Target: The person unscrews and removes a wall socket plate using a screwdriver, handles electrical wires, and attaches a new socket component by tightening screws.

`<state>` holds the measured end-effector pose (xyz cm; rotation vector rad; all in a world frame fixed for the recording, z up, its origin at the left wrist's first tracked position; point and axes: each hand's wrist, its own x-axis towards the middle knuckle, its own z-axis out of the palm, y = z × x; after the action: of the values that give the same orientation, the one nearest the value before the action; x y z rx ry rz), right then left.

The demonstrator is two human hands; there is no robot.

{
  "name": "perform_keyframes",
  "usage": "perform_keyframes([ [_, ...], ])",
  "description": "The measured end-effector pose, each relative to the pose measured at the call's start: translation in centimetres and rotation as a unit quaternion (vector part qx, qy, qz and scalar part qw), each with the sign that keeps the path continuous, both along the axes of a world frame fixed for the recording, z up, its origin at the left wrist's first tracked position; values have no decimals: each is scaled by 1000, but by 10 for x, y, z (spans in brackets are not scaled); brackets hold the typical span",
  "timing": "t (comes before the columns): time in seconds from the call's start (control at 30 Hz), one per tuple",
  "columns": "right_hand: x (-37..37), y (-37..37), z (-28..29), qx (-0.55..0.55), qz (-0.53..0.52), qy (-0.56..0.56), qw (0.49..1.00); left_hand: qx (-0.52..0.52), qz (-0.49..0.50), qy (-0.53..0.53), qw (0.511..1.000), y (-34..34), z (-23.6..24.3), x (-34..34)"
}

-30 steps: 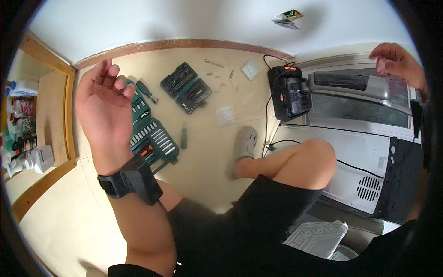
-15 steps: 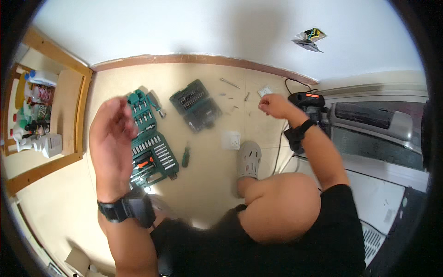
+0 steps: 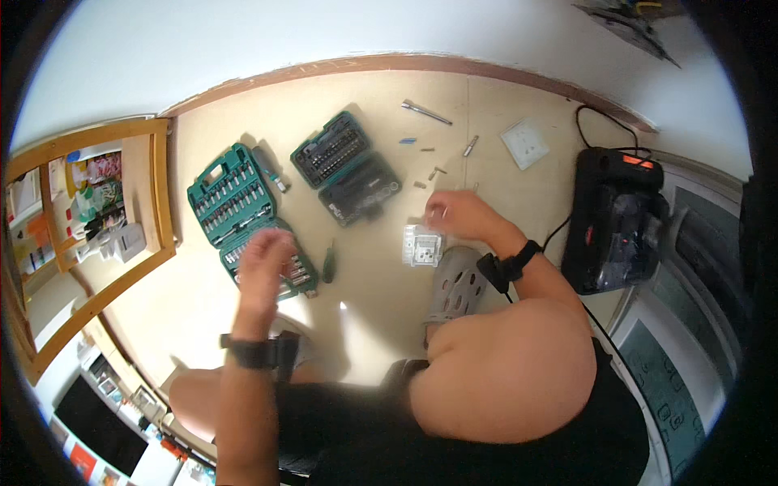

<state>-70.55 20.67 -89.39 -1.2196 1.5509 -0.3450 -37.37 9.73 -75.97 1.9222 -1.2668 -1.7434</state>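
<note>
My left hand hangs over the lower part of the green socket-set case, its fingers loosely bent and blurred, with nothing visible in them. My right hand is closed, fingers curled together, beside a white electrical socket on the floor in front of my right clog. Whatever its fingertips hold, if anything, is hidden. Between my hands are an open bit box and a green-handled screwdriver. Past the right hand lie a steel shaft, a short metal bit and several small screws or plugs.
A white cover plate lies on the floor near the skirting. To the right stands a black machine with a cable. Wires and a hanging fitting stick out of the wall. At left is a wooden-framed shelf with bottles.
My view has come lower and nearer the floor. The left hand has moved right and down from beside the socket-set case to above it; the right hand has moved down toward the white socket.
</note>
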Motion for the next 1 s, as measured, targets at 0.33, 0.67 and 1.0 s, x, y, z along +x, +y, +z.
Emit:
perform_keyframes([
  [0.33, 66, 40, -19, -94, 167, -17, 981, -144, -303, -289, 896, 66, -100, 15],
  [0.67, 85, 23, -16, -169, 200, -8, 965, -137, -315, -268, 900, 62, -138, 11],
  [1.0, 96, -8, 24, 108, -23, -385, 916, -50, -42, -94, 993, 61, -86, -45],
])
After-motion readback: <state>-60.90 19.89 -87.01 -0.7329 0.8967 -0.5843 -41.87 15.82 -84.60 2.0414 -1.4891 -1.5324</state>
